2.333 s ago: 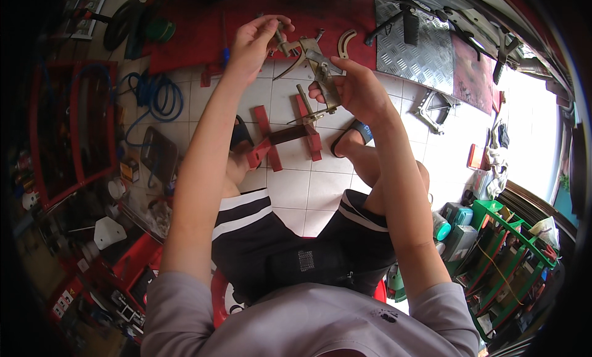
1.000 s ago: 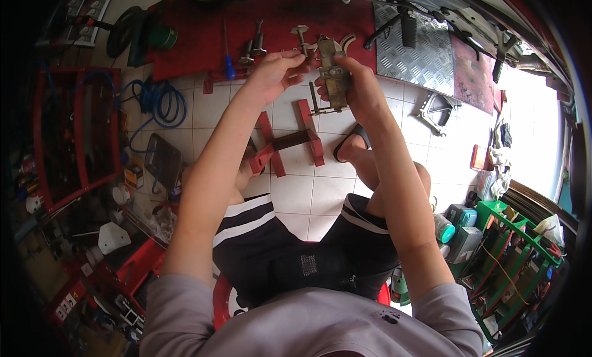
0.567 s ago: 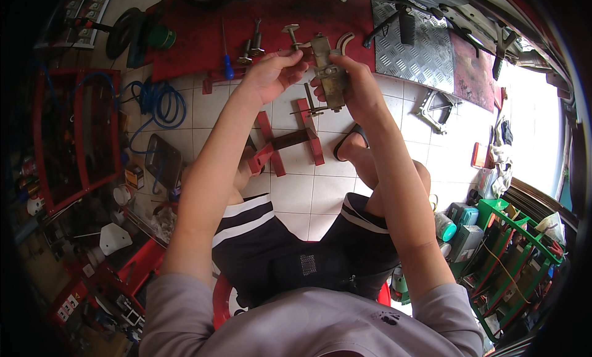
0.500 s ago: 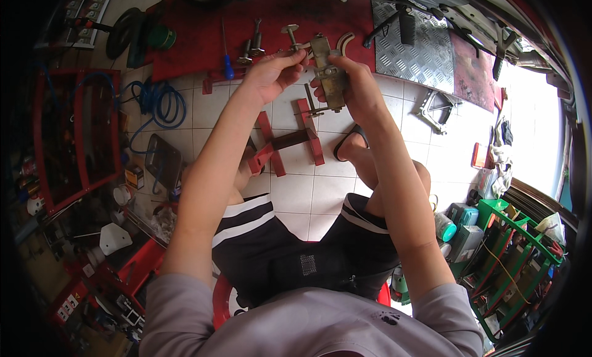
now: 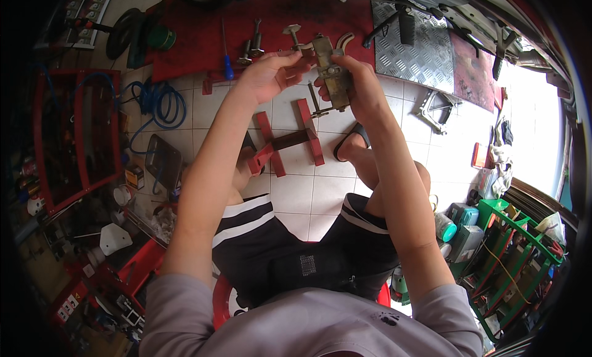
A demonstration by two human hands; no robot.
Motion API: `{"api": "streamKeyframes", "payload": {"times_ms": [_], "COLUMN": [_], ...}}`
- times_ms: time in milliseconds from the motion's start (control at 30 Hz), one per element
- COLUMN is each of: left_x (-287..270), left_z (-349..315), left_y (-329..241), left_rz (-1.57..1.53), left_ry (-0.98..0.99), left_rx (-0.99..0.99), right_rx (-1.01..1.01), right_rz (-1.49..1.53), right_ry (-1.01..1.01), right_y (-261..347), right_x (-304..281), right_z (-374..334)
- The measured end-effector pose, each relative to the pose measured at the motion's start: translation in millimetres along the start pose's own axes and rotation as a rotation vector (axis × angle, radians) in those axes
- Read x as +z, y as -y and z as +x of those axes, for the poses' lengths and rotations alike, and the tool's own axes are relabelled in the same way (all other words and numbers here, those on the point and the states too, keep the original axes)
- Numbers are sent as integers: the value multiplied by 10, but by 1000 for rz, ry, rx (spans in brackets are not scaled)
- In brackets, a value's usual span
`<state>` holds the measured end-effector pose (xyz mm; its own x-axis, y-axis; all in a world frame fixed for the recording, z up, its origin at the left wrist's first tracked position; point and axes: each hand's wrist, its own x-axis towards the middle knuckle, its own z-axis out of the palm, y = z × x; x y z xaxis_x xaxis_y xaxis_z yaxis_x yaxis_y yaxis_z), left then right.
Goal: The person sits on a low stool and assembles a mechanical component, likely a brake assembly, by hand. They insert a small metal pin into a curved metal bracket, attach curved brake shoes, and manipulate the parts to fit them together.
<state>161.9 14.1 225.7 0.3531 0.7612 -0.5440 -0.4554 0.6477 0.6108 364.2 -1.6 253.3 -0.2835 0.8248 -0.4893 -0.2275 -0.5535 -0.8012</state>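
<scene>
In my right hand (image 5: 365,89) is a dull brass-coloured metal caliper (image 5: 333,79), with my thumb over its side and the fingers wrapped underneath. A thin pin (image 5: 314,97) sticks out at its lower left. My left hand (image 5: 274,76) is just left of the caliper, palm partly up. Thumb and forefinger come together by a small tan metal piece at the caliper's upper end; what they pinch is too small to make out. The other fingers curl loosely. A bolt with a wide round head (image 5: 291,31) stands beyond my left fingertips.
Beyond my hands is a red platform (image 5: 197,24) with a blue-handled screwdriver (image 5: 229,70), metal bolts (image 5: 256,45) and a curved metal piece (image 5: 346,41). A red metal stand (image 5: 290,139) is on the tiles between my feet. Blue hose (image 5: 161,104) lies left; a green rack (image 5: 518,252) stands right.
The caliper and my right hand have shifted slightly right and nearer to me. My left fingers have drawn back a little from the caliper and loosened.
</scene>
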Motion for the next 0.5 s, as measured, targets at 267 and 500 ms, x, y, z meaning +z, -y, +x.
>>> {"api": "streamKeyframes", "payload": {"times_ms": [267, 500], "left_x": [-4, -59], "left_z": [-4, 40], "left_y": [7, 15], "left_rz": [57, 121], "left_ry": [-14, -99], "left_rx": [-2, -26], "right_rx": [10, -3], "right_rz": [39, -5], "right_ry": [-3, -3], "right_y": [54, 57], "right_x": [64, 72], "right_z": [-49, -52]}}
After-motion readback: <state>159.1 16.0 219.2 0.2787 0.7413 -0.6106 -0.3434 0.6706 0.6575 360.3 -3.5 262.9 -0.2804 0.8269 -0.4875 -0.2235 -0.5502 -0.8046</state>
